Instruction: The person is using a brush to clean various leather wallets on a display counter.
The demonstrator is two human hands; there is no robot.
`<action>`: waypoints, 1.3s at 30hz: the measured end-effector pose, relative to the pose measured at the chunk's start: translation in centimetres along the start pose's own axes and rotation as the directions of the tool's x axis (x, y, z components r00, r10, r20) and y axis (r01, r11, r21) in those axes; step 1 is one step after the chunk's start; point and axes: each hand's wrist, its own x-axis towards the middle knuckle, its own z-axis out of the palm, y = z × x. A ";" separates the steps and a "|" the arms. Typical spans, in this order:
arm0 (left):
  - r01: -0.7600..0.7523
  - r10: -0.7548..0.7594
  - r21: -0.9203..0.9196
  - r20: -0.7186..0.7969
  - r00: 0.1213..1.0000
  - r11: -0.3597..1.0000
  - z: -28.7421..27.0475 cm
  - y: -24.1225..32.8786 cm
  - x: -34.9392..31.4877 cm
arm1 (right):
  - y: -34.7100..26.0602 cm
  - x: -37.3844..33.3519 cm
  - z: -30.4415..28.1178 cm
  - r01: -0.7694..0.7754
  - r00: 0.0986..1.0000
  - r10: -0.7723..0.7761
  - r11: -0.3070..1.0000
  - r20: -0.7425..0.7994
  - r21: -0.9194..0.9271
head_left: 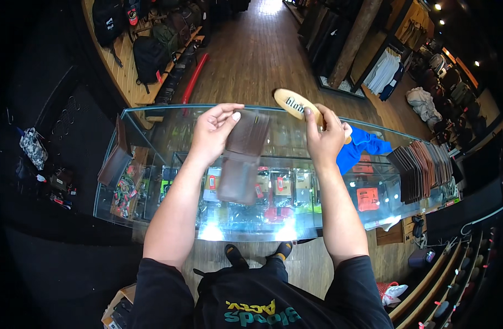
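My left hand [213,132] pinches the upper edge of a brown leather wallet [245,140]. The wallet hangs unfolded over the glass and is slightly blurred. In my right hand [326,137] is an oval wooden brush [290,103], gripped at its right end. Its pale back with dark printing faces me, so the bristles are mostly hidden. Brush and wallet are apart. Just beyond my right wrist, a blue cloth [357,151] lies crumpled on the glass display case [312,219].
Brown and tan wallets [419,170] stand in a row at the case's right end. Another dark wallet [115,156] stands upright at the left end. Packaged goods lie under the glass. Backpacks [150,57] fill shelves at the far left, and clothes [383,71] hang at the far right.
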 end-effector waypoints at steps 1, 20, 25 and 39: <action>0.013 -0.013 0.054 -0.012 1.000 0.998 0.1 0.0 -0.2 | 0.6 -0.6 0.2 0.012 0.999 -0.012 1.000 0.040 0.017; -0.046 0.051 0.104 -0.044 0.998 0.993 -0.7 -0.8 0.4 | -2.9 -3.1 -1.1 0.150 0.684 -0.215 0.977 0.697 0.153; 0.033 -0.028 0.136 -0.039 0.999 0.990 -0.5 0.3 0.1 | -4.8 -2.3 -2.1 0.189 0.712 -0.108 0.981 0.694 -0.041; 0.001 0.000 0.125 -0.008 1.000 0.992 -0.6 -0.1 0.4 | -4.1 -1.5 -2.1 0.015 0.691 0.038 0.998 0.722 -0.067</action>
